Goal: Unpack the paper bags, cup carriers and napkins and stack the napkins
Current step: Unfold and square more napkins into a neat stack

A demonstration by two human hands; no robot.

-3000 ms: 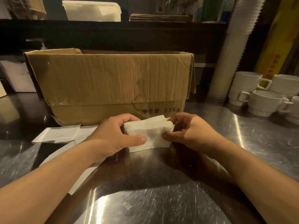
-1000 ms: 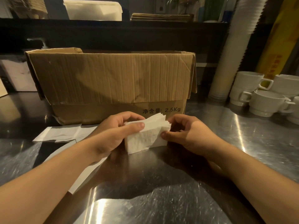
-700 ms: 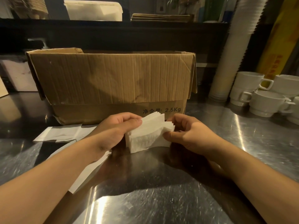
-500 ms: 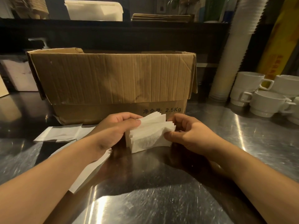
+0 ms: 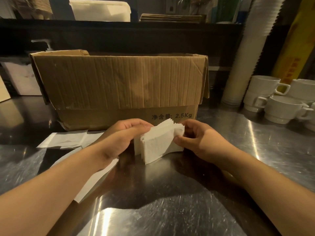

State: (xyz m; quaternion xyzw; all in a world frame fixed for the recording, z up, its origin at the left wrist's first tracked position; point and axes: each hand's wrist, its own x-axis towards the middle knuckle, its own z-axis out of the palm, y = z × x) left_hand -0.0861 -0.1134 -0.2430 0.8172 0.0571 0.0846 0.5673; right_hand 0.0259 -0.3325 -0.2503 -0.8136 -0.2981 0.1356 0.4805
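A bundle of white napkins (image 5: 158, 142) stands on edge on the steel counter, fanned out at its top. My left hand (image 5: 122, 138) grips its left side, fingers curled over the top edge. My right hand (image 5: 199, 140) pinches the right end between thumb and fingers. Right behind them stands the open brown cardboard box (image 5: 119, 89); its inside is hidden.
Flat white paper sheets (image 5: 66, 140) lie on the counter at the left, one partly under my left forearm. White cups (image 5: 279, 103) and a tall sleeve of paper cups (image 5: 250, 53) stand at the right. A dark shelf runs behind the box.
The bundle was tipped from a squared block into a fanned stack standing on edge. My left thumb left its front face and my fingers came over the top. My right hand stayed in place.
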